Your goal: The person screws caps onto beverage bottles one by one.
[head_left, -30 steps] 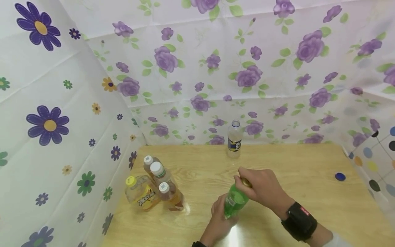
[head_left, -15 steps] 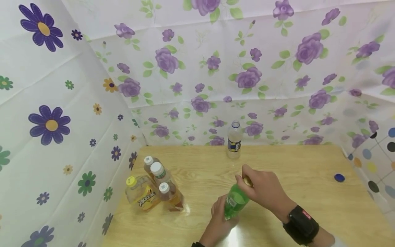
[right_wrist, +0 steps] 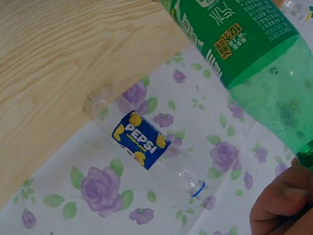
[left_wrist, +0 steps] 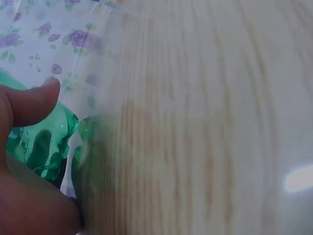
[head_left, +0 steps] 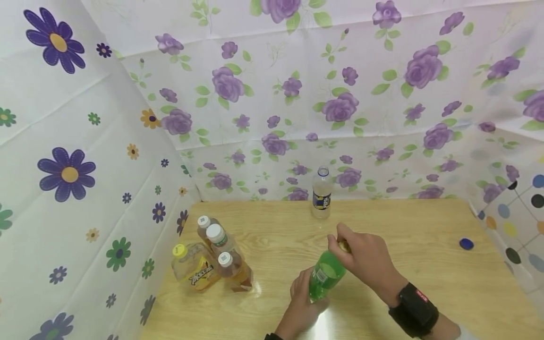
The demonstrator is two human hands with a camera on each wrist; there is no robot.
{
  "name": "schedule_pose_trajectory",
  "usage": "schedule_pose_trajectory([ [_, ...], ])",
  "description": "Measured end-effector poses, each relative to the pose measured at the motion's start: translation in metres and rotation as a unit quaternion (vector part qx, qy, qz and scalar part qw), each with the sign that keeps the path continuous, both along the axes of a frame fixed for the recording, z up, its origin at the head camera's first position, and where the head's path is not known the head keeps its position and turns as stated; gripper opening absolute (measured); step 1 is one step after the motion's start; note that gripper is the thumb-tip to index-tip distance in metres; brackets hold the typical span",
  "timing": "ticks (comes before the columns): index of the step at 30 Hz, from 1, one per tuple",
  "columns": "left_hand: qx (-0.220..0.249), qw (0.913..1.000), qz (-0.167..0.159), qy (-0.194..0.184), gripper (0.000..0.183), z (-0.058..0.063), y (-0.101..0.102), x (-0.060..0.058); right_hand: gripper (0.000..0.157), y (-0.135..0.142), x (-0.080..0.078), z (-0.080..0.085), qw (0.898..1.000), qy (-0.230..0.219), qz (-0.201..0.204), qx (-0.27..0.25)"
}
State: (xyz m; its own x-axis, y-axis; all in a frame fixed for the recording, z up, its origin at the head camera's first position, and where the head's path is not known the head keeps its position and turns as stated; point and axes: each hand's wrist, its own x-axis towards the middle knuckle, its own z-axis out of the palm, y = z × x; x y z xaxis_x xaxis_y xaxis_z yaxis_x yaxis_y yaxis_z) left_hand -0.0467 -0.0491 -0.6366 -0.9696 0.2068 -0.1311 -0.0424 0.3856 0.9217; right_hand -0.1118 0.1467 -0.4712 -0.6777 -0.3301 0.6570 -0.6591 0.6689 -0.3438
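Observation:
A green plastic soda bottle (head_left: 329,269) leans to the right over the table, between both hands. My left hand (head_left: 302,302) grips its lower part; in the left wrist view the thumb (left_wrist: 36,103) lies along the green plastic near the base. At the top end, my right hand (head_left: 367,257) pinches the yellowish cap (head_left: 345,246), which the fingers partly cover. The right wrist view shows the bottle's green label (right_wrist: 239,39) and its tapering shoulder, with curled fingers at the neck. Liquid in the bottle is hard to make out.
Behind the hands stands an uncapped clear Pepsi bottle (head_left: 321,200). A blue cap (head_left: 466,243) lies at the right of the wooden table (head_left: 263,236). Several capped drink bottles cluster at the left, including a yellow-capped one (head_left: 193,269). Flowered sheets (head_left: 255,113) enclose the table.
My right hand has turned slightly at the cap and shifted a little to the right. The left hand keeps its grip low on the green bottle.

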Motion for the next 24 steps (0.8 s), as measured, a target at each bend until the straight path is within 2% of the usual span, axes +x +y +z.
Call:
schedule_pose_trajectory([
  [6,-0.004,0.9999,0.004,0.012,0.082,0.003,0.003,-0.002,0.024,-0.003,0.005,0.004,0.999,-0.01,-0.042,0.004],
  [15,0.0,0.9995,0.025,0.018,0.079,0.002,0.007,-0.001,0.029,-0.002,0.009,0.009,0.993,-0.081,-0.088,0.008],
  [19,0.0,0.9994,0.028,0.018,0.081,-0.001,0.008,0.001,0.03,-0.002,0.011,0.008,0.992,-0.089,-0.088,0.001],
  [22,-0.006,0.9998,0.014,0.015,0.082,-0.001,0.003,0.002,0.031,-0.001,0.011,0.005,0.994,-0.089,-0.071,-0.002],
  [24,-0.013,0.9998,-0.007,0.015,0.083,0.001,-0.003,0.002,0.03,0.001,0.011,0.003,0.994,-0.089,-0.056,0.002],
])
